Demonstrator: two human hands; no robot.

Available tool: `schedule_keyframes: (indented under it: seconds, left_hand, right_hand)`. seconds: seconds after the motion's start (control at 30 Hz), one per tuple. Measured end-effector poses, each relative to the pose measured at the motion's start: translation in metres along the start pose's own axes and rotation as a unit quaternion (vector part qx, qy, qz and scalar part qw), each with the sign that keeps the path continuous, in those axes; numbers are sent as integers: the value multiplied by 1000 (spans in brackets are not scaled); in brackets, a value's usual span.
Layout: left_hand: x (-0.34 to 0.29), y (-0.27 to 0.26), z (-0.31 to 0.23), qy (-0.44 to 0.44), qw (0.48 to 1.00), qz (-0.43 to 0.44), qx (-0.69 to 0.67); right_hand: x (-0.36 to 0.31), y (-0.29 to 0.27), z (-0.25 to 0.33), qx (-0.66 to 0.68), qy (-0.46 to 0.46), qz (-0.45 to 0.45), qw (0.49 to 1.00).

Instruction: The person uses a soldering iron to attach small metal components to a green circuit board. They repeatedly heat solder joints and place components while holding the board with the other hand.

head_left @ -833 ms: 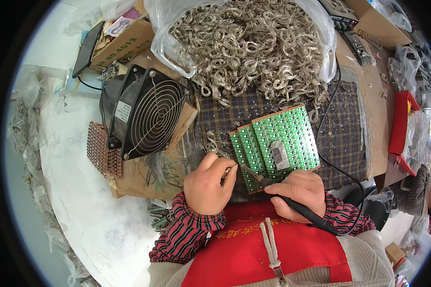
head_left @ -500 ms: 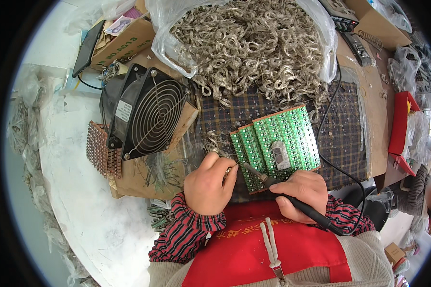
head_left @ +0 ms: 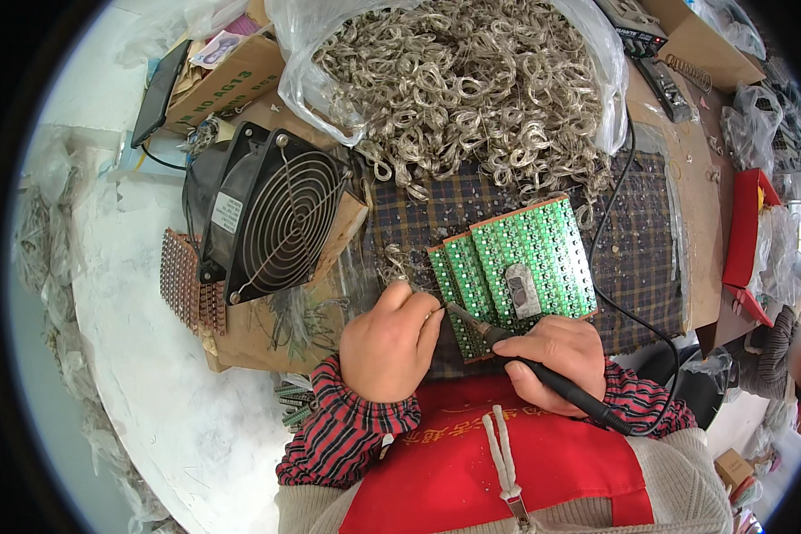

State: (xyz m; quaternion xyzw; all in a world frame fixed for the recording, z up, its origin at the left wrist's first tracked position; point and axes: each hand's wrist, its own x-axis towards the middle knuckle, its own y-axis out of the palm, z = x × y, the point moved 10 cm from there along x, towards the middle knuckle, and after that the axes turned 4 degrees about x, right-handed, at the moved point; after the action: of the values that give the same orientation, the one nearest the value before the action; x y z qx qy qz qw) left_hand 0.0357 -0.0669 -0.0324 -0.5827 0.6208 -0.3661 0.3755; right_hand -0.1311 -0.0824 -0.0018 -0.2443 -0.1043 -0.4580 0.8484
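My right hand [head_left: 562, 358] is closed round the black handle of a soldering iron [head_left: 543, 374], whose metal tip points left over the lower left edge of the green circuit boards [head_left: 543, 245]. Those boards overlap in a stack on a checked cloth. A small grey block [head_left: 522, 290] lies on the top one. Just left of the boards, my left hand [head_left: 388, 343] pinches a thin wire, its end close to the iron's tip. Whether tip and wire touch is too small to tell. A loose wire bundle [head_left: 399, 262] lies above that hand.
A clear plastic bag [head_left: 616, 89] heaped with looped wire bundles [head_left: 472, 89] fills the back. At left stands a black fan [head_left: 285, 218] with a metal grille, beside brown boards [head_left: 182, 280]. The iron's cord [head_left: 610, 214] runs along the right. A red box [head_left: 744, 231] stands far right.
The soldering iron and my right hand have shifted slightly left, bringing the tip nearer the wire in my left hand. The boards stay in place.
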Motion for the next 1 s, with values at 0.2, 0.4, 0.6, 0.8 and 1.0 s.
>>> schedule_keyframes:
  seconds: [0.2,0.4,0.6,0.8,1.0]
  left_hand:
    - [4,0,-1,9,1000,17,14]
    - [7,-2,-2,19,1000,21,10]
    - [9,-1,0,24,999,37,9]
    - [11,-1,1,28,999,42,-7]
    - [11,-1,2,32,999,38,-5]
  right_hand:
    - [-1,-3,-1,-2,8,-4,1000]
    - [-1,-3,-1,0,9,1,1000]
    - [-1,-4,0,0,-1,-4,1000]
    - [-2,-3,-1,13,-10,-7,1000]
    - [-2,-6,-1,17,-9,-15,1000]
